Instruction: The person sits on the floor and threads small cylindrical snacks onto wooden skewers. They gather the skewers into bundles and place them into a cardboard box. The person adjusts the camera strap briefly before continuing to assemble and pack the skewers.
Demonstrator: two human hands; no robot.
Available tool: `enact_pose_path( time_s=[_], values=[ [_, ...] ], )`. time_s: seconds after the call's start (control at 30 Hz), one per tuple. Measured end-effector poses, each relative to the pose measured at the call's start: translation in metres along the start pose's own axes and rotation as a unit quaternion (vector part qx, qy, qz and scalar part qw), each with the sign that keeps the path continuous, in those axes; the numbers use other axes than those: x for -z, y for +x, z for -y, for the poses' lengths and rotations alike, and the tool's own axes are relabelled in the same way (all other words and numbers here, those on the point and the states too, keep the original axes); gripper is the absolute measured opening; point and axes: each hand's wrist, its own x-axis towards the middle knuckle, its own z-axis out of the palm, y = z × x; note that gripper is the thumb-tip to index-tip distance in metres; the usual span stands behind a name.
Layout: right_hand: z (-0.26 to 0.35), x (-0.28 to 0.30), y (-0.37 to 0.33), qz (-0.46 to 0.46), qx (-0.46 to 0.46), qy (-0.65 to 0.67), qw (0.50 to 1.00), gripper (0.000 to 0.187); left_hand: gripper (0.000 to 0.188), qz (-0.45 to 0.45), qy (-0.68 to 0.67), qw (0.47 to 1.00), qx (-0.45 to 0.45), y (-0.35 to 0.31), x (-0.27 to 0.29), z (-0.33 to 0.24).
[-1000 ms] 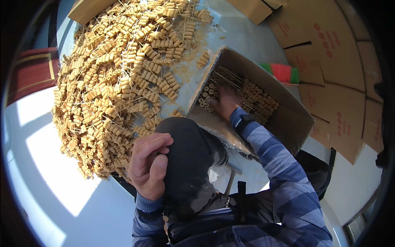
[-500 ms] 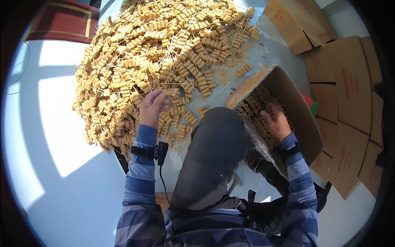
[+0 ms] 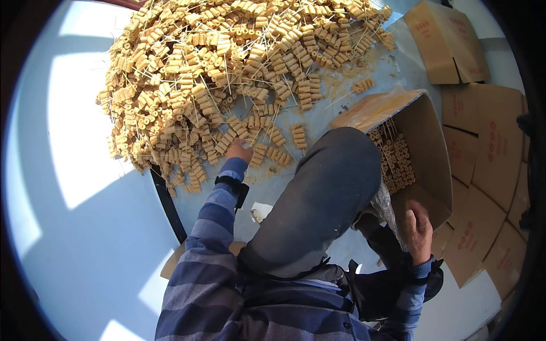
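A big heap of skewers, tan ring-shaped rolls threaded on thin pale sticks, spreads over the light blue surface. My left hand is at the heap's near edge, among the skewers. Its fingertips are hidden, so I cannot see whether it grips one. To the right of my raised knee, a cardboard box lies tilted with its mouth toward me. Packed skewers fill its far part in rows, ring ends showing. My right hand is at the box's near end by the side wall, fingers extended and apart, holding nothing.
Closed cardboard boxes stand stacked along the right side, with another box at the far right. A single skewer lies apart from the heap. Clear plastic lining hangs over the box's near edge. A small white scrap lies beside my leg.
My right hand has come out from among the packed skewers to the box's near end. My left hand has reached down to the heap's near edge. The whole view has shifted.
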Motion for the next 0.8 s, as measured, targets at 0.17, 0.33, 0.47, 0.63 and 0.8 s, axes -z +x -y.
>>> enact_pose_path(
  time_s=[0.17,0.33,0.47,0.63,0.8],
  values=[
    [0.007,-0.015,-0.011,0.034,0.064,-0.024,0.997,0.032,0.080,0.007,0.019,1.000,-0.013,0.003,-0.013,-0.045],
    [0.010,-0.017,-0.018,0.023,0.061,-0.043,0.997,0.028,0.074,0.005,0.023,1.000,0.007,0.011,-0.019,-0.084],
    [0.005,-0.020,-0.016,0.016,0.066,-0.039,0.997,0.026,0.063,0.016,0.084,0.996,-0.038,0.026,-0.031,-0.080],
    [0.007,-0.023,-0.013,0.018,0.077,-0.042,0.996,0.024,0.050,0.096,0.083,0.988,-0.083,0.061,-0.050,-0.067],
    [0.013,-0.017,-0.019,-0.001,0.099,-0.071,0.993,0.024,0.043,0.028,0.099,0.989,-0.102,0.065,-0.044,-0.060]
  ],
)
